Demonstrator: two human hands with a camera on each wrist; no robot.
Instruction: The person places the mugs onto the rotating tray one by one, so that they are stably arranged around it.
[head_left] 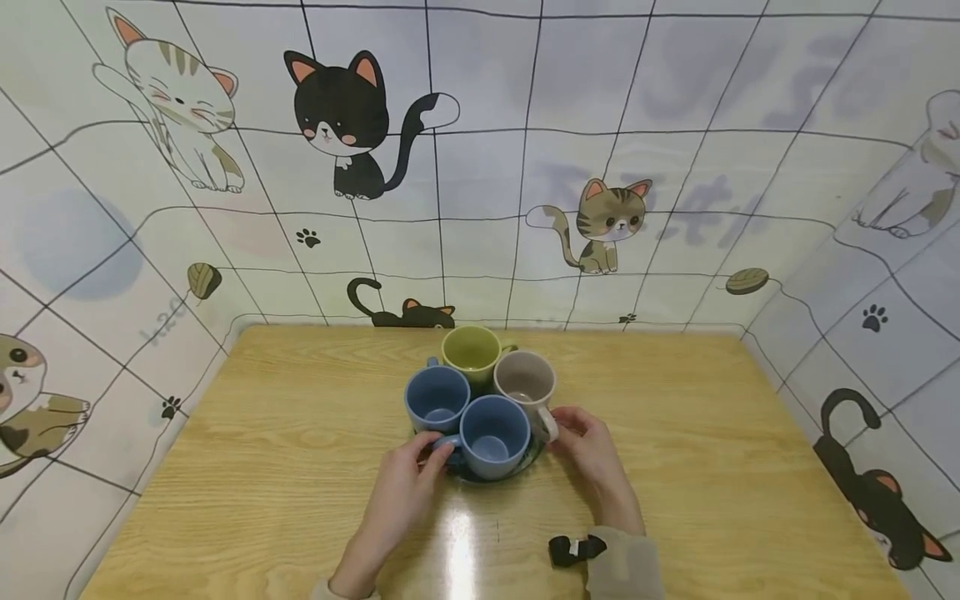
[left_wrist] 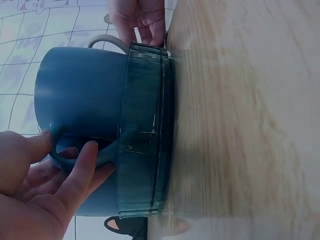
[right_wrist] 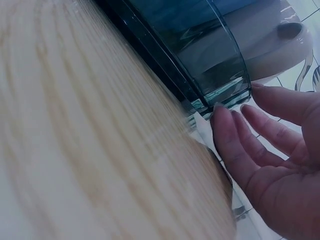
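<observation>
Several mugs stand clustered in a dark greenish clear-glass dish (left_wrist: pixel 142 130). The front blue mug (head_left: pixel 495 437) has its handle toward the left; my left hand (head_left: pixel 408 479) pinches that handle between thumb and fingers. Behind it are a second blue mug (head_left: pixel 437 400), a green mug (head_left: pixel 471 350) and a greyish-beige mug (head_left: pixel 525 377). My right hand (head_left: pixel 592 450) is at the right side, just below the beige mug's handle. In the right wrist view its thumb and fingertips (right_wrist: pixel 222 120) grip the dish's edge.
The wooden table (head_left: pixel 300 400) carries the dish near its middle. Tiled-pattern sheets with cartoon cats (head_left: pixel 341 117) enclose it at the back and both sides. A black strap piece (head_left: pixel 573 550) sits by the right sleeve.
</observation>
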